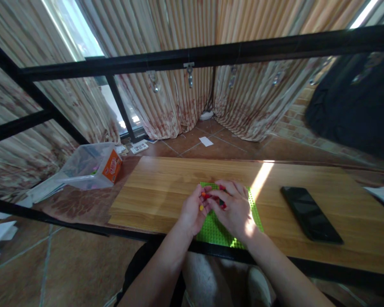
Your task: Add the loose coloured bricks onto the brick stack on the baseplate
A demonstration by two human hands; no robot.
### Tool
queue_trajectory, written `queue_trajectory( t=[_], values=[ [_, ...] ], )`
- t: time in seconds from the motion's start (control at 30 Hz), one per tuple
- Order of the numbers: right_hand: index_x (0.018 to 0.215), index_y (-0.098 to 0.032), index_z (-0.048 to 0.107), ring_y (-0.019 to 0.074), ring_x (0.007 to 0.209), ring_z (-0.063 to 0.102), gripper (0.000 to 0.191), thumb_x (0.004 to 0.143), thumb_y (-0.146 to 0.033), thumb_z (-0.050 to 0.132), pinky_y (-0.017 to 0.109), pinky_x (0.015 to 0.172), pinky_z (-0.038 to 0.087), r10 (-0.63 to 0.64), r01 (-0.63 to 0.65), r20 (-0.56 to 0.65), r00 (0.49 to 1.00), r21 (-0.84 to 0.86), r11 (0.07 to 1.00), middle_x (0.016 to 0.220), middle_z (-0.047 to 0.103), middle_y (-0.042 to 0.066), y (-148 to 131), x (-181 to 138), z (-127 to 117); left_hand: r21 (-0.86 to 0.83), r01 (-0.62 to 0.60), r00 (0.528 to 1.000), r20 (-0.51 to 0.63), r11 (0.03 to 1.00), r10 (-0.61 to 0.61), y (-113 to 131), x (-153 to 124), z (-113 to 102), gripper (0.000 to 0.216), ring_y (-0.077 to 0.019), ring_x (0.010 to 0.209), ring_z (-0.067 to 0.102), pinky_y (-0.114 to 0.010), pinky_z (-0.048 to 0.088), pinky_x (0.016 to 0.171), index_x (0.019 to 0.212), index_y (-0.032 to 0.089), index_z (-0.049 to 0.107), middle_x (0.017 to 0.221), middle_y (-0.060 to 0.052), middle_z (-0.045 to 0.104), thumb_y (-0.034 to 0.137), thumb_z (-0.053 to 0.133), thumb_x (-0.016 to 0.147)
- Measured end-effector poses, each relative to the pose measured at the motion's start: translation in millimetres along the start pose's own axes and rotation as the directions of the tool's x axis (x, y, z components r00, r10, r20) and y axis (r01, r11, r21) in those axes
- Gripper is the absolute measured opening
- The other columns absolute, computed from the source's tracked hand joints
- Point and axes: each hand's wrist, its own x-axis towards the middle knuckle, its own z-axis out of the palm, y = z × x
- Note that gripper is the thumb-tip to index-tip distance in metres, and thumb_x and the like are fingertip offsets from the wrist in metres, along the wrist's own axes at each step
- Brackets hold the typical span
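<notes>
A bright green studded baseplate (213, 232) lies near the front edge of the wooden board, below both hands. My left hand (192, 211) is cupped, palm up, over its left side. Small toy bricks rest in that palm, among them a yellow brick (201, 207). From the right, my right hand (235, 209) reaches over, thumb and forefinger pinched at a small red brick (206, 195) by the left fingertips. More red and dark pieces (223, 205) show under the right hand; whether they sit on the baseplate is hidden.
On the right of the wooden board (156, 187) lies a black phone (310, 213). A clear plastic box (89, 166) with an orange label and some pieces inside stands to the left. A black metal bar (173, 59) with hanging crystals crosses beyond, before striped curtains (166, 98).
</notes>
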Motion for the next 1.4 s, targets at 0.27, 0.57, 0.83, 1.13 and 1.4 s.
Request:
queue_trajectory(
  t=[0.27, 0.57, 0.83, 1.13, 1.4],
  values=[
    [0.089, -0.027, 0.073, 0.0253, 0.107, 0.051, 0.016, 0.087, -0.030, 0.057, 0.045, 0.092, 0.039, -0.007, 0.007, 0.011, 1.000, -0.002, 1.000, 0.111, 0.066, 0.004, -6, 3, 9, 0.011, -0.007, 1.000, 0.021, 1.000, 0.007, -1, 0, -4, 0.022, -0.0105, 0.068, 0.062, -0.020, 0.049, 0.066, 0.090, 0.012, 0.068, 0.080, -0.006, 0.069, 0.031, 0.055, 0.089],
    [0.087, -0.021, 0.071, 0.0162, 0.071, 0.065, 0.018, 0.081, -0.035, 0.062, 0.032, 0.068, 0.054, 0.372, -0.304, -0.114, 0.921, 0.386, 0.871, 0.082, 0.070, 0.003, 36, 11, -16, 0.221, 0.010, 0.990, -0.137, 0.975, 0.021, -1, 5, -7, 0.015, -0.0053, 0.055, 0.055, -0.017, 0.039, 0.053, 0.086, 0.012, 0.066, 0.074, -0.003, 0.065, 0.019, 0.053, 0.087],
    [0.083, -0.020, 0.074, 0.0164, 0.076, 0.065, 0.015, 0.077, -0.032, 0.067, 0.033, 0.068, 0.055, 0.359, -0.303, -0.045, 0.932, 0.444, 0.843, 0.086, 0.070, 0.005, 48, 10, -24, 0.283, -0.006, 0.998, -0.065, 0.959, 0.026, -8, 5, -7, 0.010, -0.0034, 0.052, 0.050, -0.017, 0.035, 0.052, 0.085, 0.012, 0.068, 0.074, -0.002, 0.064, 0.015, 0.060, 0.080],
    [0.090, -0.023, 0.073, 0.0171, 0.086, 0.064, 0.020, 0.087, -0.026, 0.054, 0.033, 0.079, 0.053, 0.145, -0.163, 0.083, 0.986, 0.284, 0.945, 0.094, 0.070, 0.004, 35, 8, -13, 0.311, -0.050, 0.999, 0.015, 0.949, 0.048, -11, 6, -6, 0.011, -0.0042, 0.053, 0.050, -0.018, 0.033, 0.052, 0.084, 0.011, 0.068, 0.073, -0.002, 0.063, 0.016, 0.061, 0.077],
    [0.104, -0.018, 0.070, 0.0222, 0.087, 0.060, 0.026, 0.088, -0.020, 0.049, 0.039, 0.082, 0.051, -0.058, 0.061, 0.084, 0.995, -0.035, 0.998, 0.094, 0.072, 0.007, 36, 10, -5, 0.388, -0.121, 0.992, 0.089, 0.914, 0.093, -14, 5, 1, 0.020, -0.0032, 0.043, 0.031, -0.021, 0.020, 0.047, 0.094, 0.015, 0.070, 0.055, 0.005, 0.050, 0.024, 0.064, 0.076]
  ],
)
